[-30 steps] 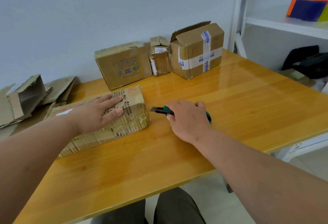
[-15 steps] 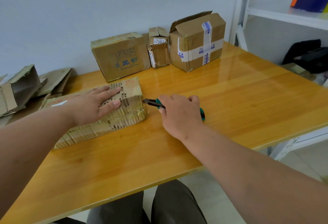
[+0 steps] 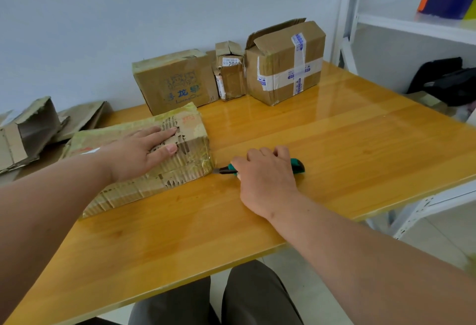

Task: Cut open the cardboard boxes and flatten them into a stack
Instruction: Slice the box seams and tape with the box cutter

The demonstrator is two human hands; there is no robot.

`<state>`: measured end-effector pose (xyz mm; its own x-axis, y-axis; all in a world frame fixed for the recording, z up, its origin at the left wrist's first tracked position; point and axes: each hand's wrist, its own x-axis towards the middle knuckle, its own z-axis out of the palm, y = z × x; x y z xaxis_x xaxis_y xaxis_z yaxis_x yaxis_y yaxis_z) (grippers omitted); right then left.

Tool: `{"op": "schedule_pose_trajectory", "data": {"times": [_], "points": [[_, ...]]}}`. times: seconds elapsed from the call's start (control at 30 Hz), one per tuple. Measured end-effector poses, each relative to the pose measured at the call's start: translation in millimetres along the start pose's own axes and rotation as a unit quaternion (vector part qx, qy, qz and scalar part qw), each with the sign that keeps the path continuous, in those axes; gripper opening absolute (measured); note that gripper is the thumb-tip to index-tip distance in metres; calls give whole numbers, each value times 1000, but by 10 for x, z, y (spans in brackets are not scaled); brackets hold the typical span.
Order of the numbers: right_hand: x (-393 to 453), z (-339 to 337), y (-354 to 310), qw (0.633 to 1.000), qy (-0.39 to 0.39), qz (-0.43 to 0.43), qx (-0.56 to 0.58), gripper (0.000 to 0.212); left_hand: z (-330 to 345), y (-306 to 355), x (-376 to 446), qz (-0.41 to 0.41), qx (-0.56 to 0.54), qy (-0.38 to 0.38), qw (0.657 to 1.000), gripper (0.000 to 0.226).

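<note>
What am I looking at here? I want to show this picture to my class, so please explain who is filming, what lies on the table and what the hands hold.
No machine here: a person wears a camera on the head, so you look down along both arms. The left hand presses flat on a worn, taped cardboard box lying on the wooden table. The right hand grips a green utility knife, its blade tip at the box's near right corner. Against the wall stand three more boxes: a printed box, a small box and a box with white tape. At far left lie opened cardboard pieces. A white shelf stands at the right.
</note>
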<state>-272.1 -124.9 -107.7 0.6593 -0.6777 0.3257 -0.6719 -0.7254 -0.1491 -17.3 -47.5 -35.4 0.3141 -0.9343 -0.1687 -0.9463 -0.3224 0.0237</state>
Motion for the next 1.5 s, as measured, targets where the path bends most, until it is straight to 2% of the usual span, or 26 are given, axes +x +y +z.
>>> {"op": "schedule_pose_trajectory", "data": {"times": [0.1, 0.2, 0.5, 0.97, 1.5], "points": [[91, -22, 52, 1000, -10, 26, 12, 25, 0, 25, 10, 1, -2, -4, 1000, 106], [177, -31, 77, 997, 12, 69, 39, 22, 7, 9, 14, 1, -3, -3, 1000, 107], [179, 4, 30, 996, 43, 59, 51, 24, 8, 10, 22, 2, 0, -5, 1000, 105], [154, 31, -3, 998, 50, 27, 27, 25, 60, -64, 75, -1, 12, 1, 1000, 106], [74, -55, -51, 999, -36, -4, -31, 26, 27, -15, 35, -6, 9, -9, 1000, 106]]}}
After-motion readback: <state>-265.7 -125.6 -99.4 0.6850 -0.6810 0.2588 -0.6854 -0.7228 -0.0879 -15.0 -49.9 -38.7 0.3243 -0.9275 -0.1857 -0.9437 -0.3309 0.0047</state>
